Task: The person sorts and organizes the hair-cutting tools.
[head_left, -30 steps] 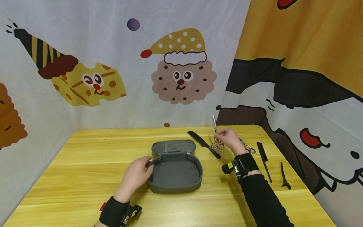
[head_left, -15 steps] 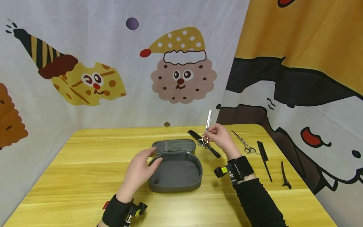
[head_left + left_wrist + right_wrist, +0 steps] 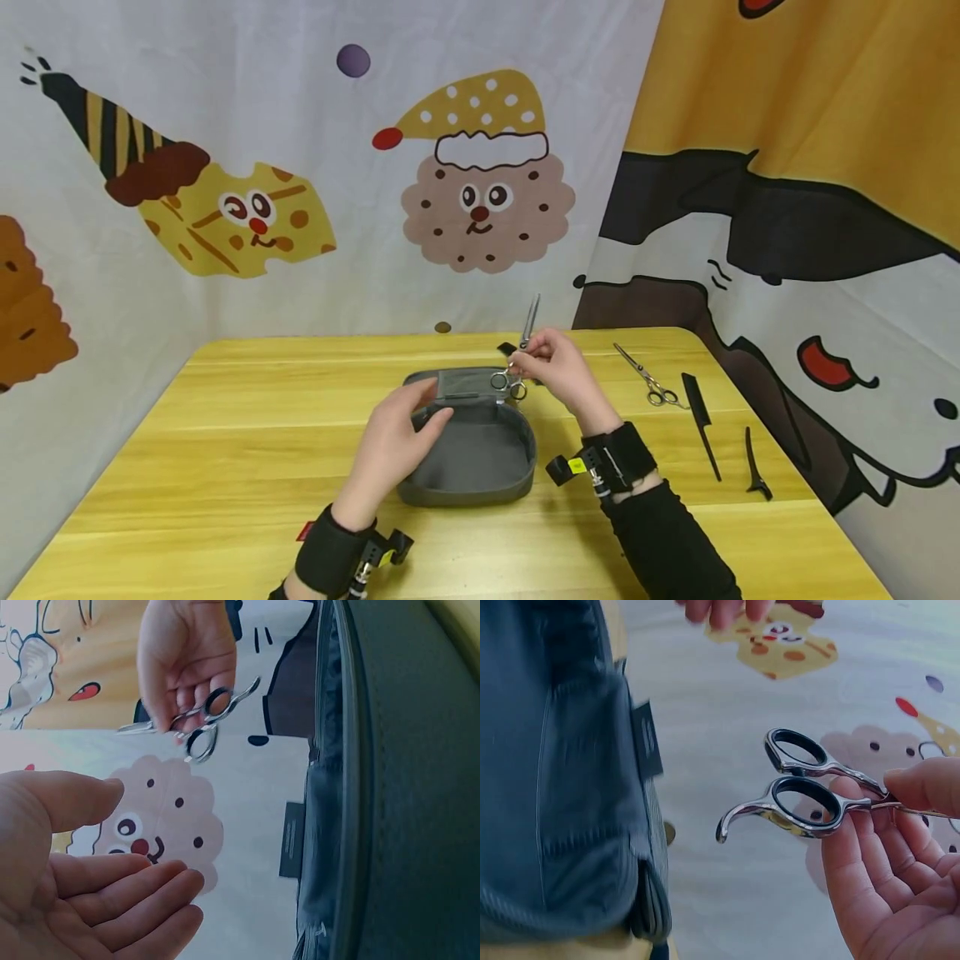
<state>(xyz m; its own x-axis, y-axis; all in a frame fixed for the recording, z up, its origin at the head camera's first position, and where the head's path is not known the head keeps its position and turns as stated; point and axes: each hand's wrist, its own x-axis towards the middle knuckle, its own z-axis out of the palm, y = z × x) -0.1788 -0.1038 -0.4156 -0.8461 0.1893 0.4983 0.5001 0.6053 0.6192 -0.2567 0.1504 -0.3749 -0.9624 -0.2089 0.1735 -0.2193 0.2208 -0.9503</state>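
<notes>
My right hand (image 3: pixel 553 368) pinches a pair of silver hairdressing scissors (image 3: pixel 802 802) near the pivot. Their blades point up and away, and the finger rings hang over the lid end of the grey zip case (image 3: pixel 472 492). That case lies unzipped on the table with its lid folded back; no item shows inside it. Over the case's left side hovers my left hand (image 3: pixel 393 437), thumb apart from relaxed fingers and nothing between them, as the left wrist view also shows. A black comb (image 3: pixel 507 348) behind the right hand is mostly hidden.
On the right of the wooden table (image 3: pixel 247 467) lie a second pair of scissors (image 3: pixel 647 379), a black tail comb (image 3: pixel 697 408) and a black hair clip (image 3: pixel 756 467). A cartoon-printed curtain (image 3: pixel 300 100) hangs right behind the table.
The scissors in my right hand have risen off the table and moved left toward the case. My left hand has let go of the case's left rim and shifted right over it.
</notes>
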